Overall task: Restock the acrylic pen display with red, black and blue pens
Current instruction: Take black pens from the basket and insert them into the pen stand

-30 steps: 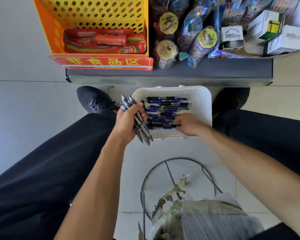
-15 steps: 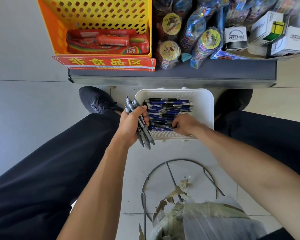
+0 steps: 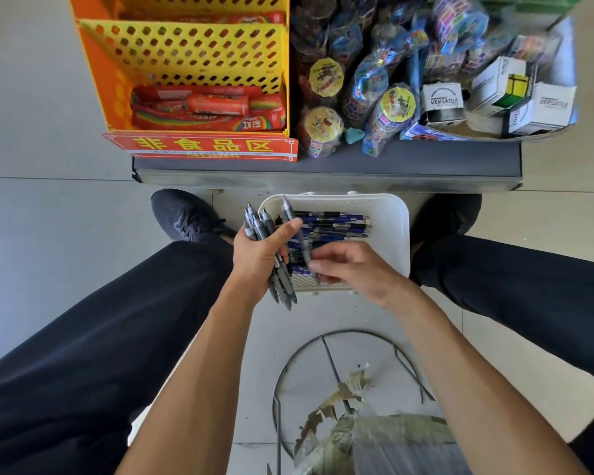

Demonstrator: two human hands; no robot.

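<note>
our left hand (image 3: 259, 255) grips a pen bundle (image 3: 271, 248); right hand (image 3: 354, 269) pinches one pen (image 3: 297, 234) over the white basket (image 3: 391, 234). we should tuck it in parallel, tips aligned.

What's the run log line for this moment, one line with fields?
stage: sorting pens | left hand: grips bundle of grey pens | right hand: pinches one grey pen | white basket: blue pens inside

White basket (image 3: 388, 214) — perforated plastic.
</note>
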